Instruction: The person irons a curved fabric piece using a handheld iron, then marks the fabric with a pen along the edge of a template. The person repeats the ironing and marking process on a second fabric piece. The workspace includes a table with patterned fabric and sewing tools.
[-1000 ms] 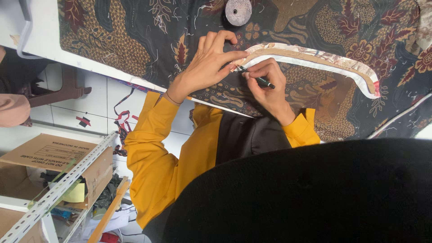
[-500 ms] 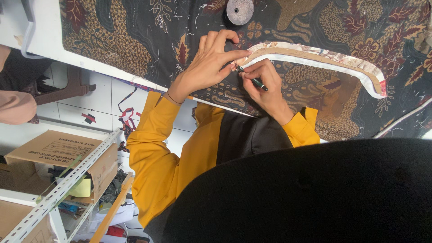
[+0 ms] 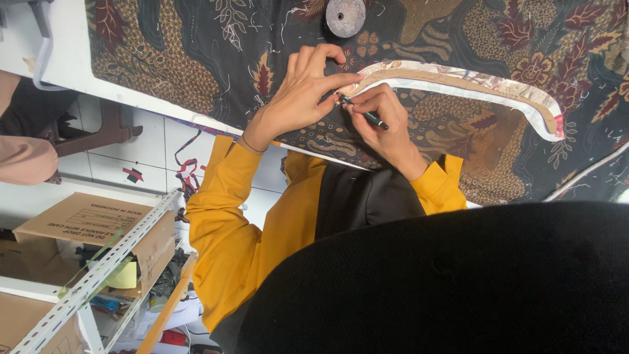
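Cardboard box (image 3: pixel 85 219): far down and to the left of the round weight (image 3: pixel 345 16), on a slotted metal shelf rail (image 3: pixel 98 275). We see no hand near it.

Patterned cloth (image 3: pixel 164 59): dark, with leaf and flower prints, spread over the white table (image 3: pixel 72 52). It runs under the weight and out to both sides of it.

Left hand (image 3: pixel 298 95): just below and left of the weight, palm down and fingers spread on the cloth. The thumb and forefinger press the near end of the curved strip (image 3: pixel 472 84). It holds nothing and only pins things flat.

Pen (image 3: pixel 363 113): below the weight and slightly right of it. Its tip sits at the strip's left end, right against the left thumb.

Right hand (image 3: pixel 383 128): below and right of the weight, fingers closed tight round the pen in a writing pinch.

Curved strip: pale with a light border. It arcs rightward from below the weight and hooks down at its far end, lying flat on the cloth.

Change: over the last second we see almost none. Both hands keep their places and the pen tip has crept only a touch leftward along the strip's end. Most of the apparent shift is our own head moving.

Meaning: we judge the marking is lingering at this one end of the strip, not travelling along it.
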The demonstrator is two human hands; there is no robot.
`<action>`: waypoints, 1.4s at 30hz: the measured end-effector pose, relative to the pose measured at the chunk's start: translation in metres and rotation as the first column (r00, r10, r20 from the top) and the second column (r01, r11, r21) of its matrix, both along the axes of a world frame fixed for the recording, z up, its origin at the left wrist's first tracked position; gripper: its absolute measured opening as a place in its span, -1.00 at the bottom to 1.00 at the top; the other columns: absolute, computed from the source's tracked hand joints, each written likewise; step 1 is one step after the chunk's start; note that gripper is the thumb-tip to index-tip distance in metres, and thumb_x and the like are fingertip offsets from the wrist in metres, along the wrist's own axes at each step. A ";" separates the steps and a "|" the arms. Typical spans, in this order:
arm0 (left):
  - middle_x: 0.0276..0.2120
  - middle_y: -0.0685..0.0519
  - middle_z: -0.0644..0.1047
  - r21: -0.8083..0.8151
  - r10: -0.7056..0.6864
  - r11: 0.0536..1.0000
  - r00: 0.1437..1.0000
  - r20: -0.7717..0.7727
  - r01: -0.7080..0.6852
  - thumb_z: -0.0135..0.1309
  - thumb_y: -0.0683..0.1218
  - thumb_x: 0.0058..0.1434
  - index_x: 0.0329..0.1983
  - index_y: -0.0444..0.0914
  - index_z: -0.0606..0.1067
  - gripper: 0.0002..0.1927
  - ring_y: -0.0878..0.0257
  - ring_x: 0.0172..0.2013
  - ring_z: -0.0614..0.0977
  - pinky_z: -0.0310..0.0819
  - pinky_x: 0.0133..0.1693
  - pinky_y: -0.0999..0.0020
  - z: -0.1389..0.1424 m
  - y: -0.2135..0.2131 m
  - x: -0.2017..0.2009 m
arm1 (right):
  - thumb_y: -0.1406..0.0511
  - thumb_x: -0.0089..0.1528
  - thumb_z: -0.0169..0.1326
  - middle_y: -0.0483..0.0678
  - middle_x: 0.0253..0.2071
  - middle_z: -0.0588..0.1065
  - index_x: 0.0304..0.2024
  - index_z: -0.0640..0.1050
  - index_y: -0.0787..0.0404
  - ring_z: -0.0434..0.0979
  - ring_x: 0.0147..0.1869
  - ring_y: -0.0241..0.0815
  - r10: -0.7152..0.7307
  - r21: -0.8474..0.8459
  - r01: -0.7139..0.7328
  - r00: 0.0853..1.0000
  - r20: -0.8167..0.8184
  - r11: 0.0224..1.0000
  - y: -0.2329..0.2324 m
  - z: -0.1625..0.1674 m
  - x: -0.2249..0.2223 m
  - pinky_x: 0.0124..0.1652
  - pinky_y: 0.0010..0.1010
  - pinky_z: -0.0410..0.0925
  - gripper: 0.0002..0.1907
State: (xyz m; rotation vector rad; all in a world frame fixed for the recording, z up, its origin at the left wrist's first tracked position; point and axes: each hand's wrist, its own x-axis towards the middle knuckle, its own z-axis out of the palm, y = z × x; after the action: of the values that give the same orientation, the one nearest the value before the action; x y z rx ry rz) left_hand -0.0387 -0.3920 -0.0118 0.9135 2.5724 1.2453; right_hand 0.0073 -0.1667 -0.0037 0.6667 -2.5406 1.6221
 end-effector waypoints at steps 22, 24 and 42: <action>0.17 0.00 0.36 0.002 0.005 1.000 1.000 0.022 -0.005 0.23 -0.15 0.24 0.21 -0.04 0.62 -0.56 0.04 0.18 0.32 0.13 0.17 0.16 0.005 0.001 0.000 | 0.55 0.21 0.30 0.08 -0.18 0.50 -0.23 0.42 0.33 0.57 -0.10 -0.06 -0.026 -0.017 0.026 1.000 -0.005 1.000 0.002 0.000 -0.001 -0.13 -0.36 0.42 -0.72; 0.17 0.00 0.36 0.000 0.007 1.000 1.000 0.020 -0.007 0.23 -0.15 0.24 0.21 -0.04 0.62 -0.55 0.05 0.18 0.32 0.13 0.18 0.16 0.005 0.002 0.000 | 0.56 0.24 0.29 0.08 -0.16 0.51 -0.21 0.43 0.33 0.59 -0.09 -0.07 -0.011 -0.032 0.012 1.000 0.023 0.999 0.001 -0.002 -0.002 -0.11 -0.36 0.43 -0.74; 0.10 0.07 0.39 0.017 0.080 0.997 0.997 -0.011 -0.079 0.21 -0.14 0.27 0.12 -0.04 0.67 -0.66 0.12 0.12 0.36 0.13 0.14 0.19 0.003 0.009 0.004 | 0.55 0.23 0.25 0.05 -0.19 0.51 -0.25 0.42 0.31 0.59 -0.10 -0.12 -0.047 -0.036 0.051 0.994 0.101 0.998 0.008 0.002 0.000 -0.09 -0.38 0.42 -0.77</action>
State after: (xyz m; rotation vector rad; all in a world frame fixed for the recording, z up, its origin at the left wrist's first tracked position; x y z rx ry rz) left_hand -0.0351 -0.3833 -0.0093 0.8313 2.6352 1.2875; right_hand 0.0076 -0.1589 -0.0019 0.5286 -2.5645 1.7257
